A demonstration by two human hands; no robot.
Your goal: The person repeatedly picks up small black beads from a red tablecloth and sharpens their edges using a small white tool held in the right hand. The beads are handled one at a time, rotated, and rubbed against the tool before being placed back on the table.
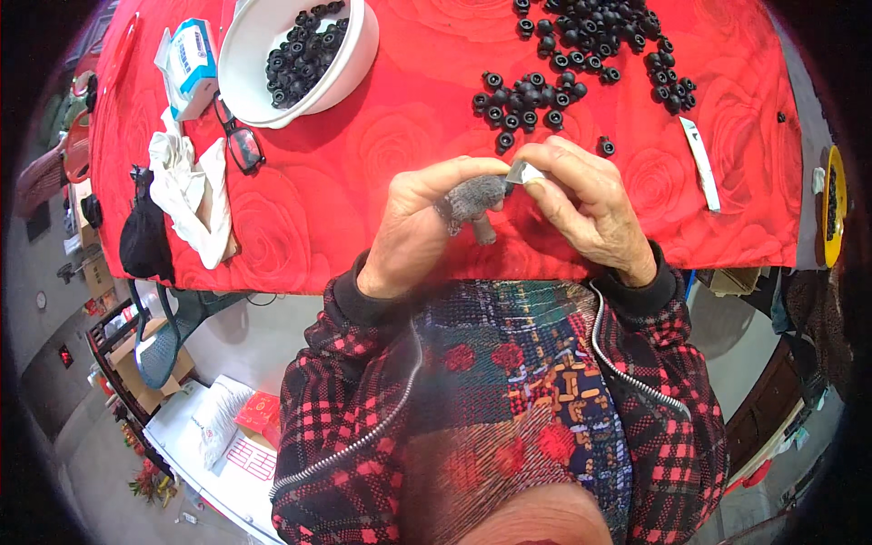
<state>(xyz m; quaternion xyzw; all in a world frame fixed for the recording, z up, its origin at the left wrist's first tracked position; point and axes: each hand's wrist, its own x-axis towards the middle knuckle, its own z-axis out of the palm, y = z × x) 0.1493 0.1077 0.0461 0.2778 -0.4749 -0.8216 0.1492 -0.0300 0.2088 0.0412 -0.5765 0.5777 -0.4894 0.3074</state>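
Observation:
Over the near middle of the red table, both my hands meet. My left hand (416, 218) is closed, its thumb stretched toward the right hand. Grey knit fabric (470, 202) shows at its fingers and seems to cover them. What sits at its fingertips is too hidden to name. My right hand (581, 195) pinches a small whitish flat piece (524, 172) with a pale, shiny edge, held close against the left fingertips. Just beyond the hands lies a group of small round black parts with holes (527, 100); a single black part (606, 145) lies apart, nearer the right hand.
A white bowl (363, 54) of black parts stands at the far left. Beside it are a blue-and-white packet (189, 68), glasses (243, 145), white cloth (204, 200) and black cloth (145, 232). More black parts (604, 27) spread at the far right, above a white strip (699, 163).

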